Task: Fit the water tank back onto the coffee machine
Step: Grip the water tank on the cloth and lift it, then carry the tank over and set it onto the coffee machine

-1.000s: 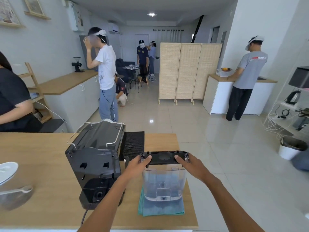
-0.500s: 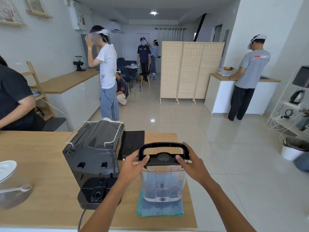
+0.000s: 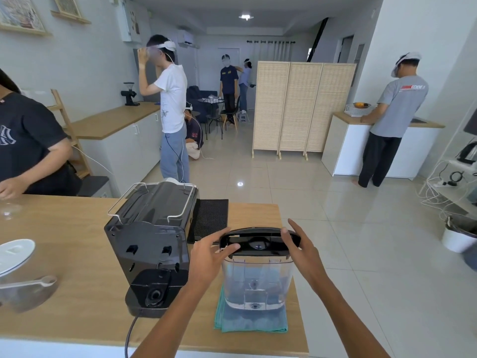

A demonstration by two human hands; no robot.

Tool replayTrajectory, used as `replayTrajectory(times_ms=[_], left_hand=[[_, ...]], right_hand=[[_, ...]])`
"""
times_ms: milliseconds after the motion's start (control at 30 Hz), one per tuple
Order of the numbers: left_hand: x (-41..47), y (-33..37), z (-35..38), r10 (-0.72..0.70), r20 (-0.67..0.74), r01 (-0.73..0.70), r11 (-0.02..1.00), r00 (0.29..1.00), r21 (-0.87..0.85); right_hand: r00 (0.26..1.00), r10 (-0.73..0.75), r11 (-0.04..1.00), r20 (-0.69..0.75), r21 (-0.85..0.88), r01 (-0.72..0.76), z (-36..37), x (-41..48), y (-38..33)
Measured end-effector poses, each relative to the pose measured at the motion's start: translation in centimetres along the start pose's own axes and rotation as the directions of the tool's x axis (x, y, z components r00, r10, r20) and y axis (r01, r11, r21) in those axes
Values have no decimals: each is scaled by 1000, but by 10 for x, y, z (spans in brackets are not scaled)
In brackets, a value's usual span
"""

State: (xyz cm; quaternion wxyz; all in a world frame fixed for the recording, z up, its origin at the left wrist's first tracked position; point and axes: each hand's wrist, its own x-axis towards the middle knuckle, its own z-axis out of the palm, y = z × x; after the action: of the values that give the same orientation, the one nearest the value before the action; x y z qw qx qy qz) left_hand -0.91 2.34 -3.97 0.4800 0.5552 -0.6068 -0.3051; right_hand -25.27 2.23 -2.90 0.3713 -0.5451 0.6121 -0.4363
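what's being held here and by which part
The clear plastic water tank, by its black top: left hand and right hand at either end. How firm the grip is cannot be told.

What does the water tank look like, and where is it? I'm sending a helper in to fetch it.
On the wooden counter, just right of the black coffee machine, the water tank stands on a folded teal cloth. It is the only clear plastic box there, with a black lid and carry handle, held between the left hand and right hand.
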Motion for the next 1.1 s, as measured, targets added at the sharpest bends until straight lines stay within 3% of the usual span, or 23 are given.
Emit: replayTrajectory(times_ms=[233,433,633,1100], left_hand=[[-1,1,5,2,17,-2,1000,1000,30],[1,11,16,-106,88,119,981,990,-155],[-1,1,18,-115,114,130,982,987,-137],[-17,-16,17,-1,200,-10,999,980,53]], right_hand=[[1000,8,999,-28,52,-6,4,-7,-7],[1000,-9,1000,7,26,9,2,-7,-5],[999,-28,999,37,27,27,3,-11,5],[979,-204,979,26,-26,204,14,-16,44]])
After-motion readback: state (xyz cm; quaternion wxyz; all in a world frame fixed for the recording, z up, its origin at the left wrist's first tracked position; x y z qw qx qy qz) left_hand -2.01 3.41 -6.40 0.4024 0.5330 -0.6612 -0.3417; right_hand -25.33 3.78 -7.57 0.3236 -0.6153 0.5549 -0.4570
